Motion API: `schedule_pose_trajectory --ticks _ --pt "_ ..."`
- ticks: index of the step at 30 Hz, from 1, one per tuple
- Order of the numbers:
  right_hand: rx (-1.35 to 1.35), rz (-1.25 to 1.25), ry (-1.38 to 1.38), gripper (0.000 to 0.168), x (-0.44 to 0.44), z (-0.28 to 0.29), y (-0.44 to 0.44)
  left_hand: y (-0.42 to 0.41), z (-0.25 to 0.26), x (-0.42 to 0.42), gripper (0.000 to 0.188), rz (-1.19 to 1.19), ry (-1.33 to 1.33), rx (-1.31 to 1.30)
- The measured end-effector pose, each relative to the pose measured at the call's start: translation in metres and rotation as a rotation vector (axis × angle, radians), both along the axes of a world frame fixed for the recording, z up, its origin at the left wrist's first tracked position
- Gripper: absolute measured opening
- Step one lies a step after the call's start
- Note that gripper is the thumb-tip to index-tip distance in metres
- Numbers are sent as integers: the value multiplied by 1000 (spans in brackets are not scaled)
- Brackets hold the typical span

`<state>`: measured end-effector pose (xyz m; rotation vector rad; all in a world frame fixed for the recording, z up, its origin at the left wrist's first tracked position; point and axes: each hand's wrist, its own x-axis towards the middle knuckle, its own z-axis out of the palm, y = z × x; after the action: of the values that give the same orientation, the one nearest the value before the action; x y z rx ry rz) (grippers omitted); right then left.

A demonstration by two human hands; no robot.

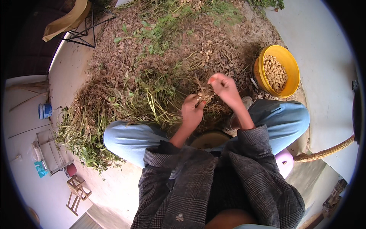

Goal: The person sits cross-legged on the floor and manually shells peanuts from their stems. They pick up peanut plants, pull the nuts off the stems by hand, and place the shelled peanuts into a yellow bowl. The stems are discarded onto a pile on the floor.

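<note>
My left hand (pixel 192 112) grips the root end of an uprooted peanut plant (pixel 206 96), with pale pods and thin dry roots showing at the fingertips. Just right of the roots and a little farther out is my right hand (pixel 226 89). Its fingers are curled and slightly blurred, so I cannot tell whether a pod is pinched in them. A yellow bucket (pixel 292 61) leans at my right, part filled with unshelled peanuts (pixel 275 75). Green and brown peanut vines (pixel 154 100) lie heaped against my left knee.
Dry leaf litter (pixel 228 37) and more vines (pixel 168 28) spread ahead. A folding chair (pixel 68 20) stands far left. Along the left wall are a blue bucket (pixel 45 111), a metal rack (pixel 53 151) and a wooden stool (pixel 77 189). White wall (pixel 320 71) borders the right.
</note>
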<state>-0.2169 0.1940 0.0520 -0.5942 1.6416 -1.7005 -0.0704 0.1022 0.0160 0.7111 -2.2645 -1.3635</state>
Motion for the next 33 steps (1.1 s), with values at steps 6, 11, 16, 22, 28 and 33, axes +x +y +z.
schedule_pose_trajectory --ticks 6,11,16,22,28,33 --pt "483 330 431 15 16 7 -3 1 6 4 10 -128 -116 -204" --pt "435 359 480 17 16 -2 1 5 4 7 8 -97 -108 -197" --pt "214 162 369 13 22 -29 -3 2 12 3 10 -17 -66 -74" --pt "-39 -16 -370 22 29 -32 -7 -10 18 -2 19 -11 -40 -43" --pt "-293 -160 -784 30 2 -15 1 -10 13 0 21 -22 -69 200" --pt "-494 88 -1034 43 -11 -19 10 -19 -2 2 19 25 -35 637"
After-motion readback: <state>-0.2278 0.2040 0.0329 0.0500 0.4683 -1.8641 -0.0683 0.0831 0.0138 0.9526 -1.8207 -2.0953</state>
